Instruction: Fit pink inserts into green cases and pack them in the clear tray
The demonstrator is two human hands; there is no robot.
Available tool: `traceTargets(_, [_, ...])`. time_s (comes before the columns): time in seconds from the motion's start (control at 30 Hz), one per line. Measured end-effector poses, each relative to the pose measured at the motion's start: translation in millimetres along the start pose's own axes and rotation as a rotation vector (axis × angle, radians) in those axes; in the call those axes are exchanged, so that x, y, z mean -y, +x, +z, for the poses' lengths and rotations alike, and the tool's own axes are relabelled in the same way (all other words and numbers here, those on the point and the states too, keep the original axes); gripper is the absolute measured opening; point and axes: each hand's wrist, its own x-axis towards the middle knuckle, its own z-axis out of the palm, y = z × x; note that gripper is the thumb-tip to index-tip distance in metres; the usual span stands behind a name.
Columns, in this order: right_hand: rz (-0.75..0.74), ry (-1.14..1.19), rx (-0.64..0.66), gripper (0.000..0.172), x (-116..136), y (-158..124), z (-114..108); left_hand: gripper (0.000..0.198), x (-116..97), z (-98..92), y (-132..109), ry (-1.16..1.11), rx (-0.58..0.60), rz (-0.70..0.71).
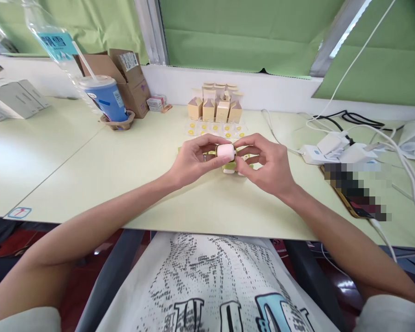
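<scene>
My left hand (193, 159) and my right hand (266, 161) meet above the pale green table (107, 161). Together they pinch a small rounded pink-white block (226, 151) between thumbs and fingertips. Just under the hands lie green and white pieces (232, 167), partly hidden by my fingers. Behind them lies a clear sheet of small yellow stickers (214, 129). Further back stands a cluster of little tan and cream cartons (215, 106).
A blue cup with a straw (106, 97) sits in a holder at the back left, beside an open cardboard box (129, 80) and a water bottle (57, 44). White chargers and cables (335, 147) lie at the right. Grey boxes (15, 97) rest far left.
</scene>
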Motion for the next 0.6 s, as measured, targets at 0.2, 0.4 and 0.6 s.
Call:
traceTargets(0.2, [-0.181, -0.173, -0.101, 0.015, -7, -13, 14, 0.049, 5, 8.5, -7, 0.078, -0.013, 0.010])
traceTargets(0.4, [-0.299, -0.267, -0.203, 0.017, -8, -17, 20, 0.040, 1, 12.9, -7, 0.103, -0.029, 0.054])
traceTargets(0.6, [-0.379, -0.303, -0.283, 0.022, 0, -18, 19, 0.040, -10, 15.1, -8, 0.125, -0.052, 0.111])
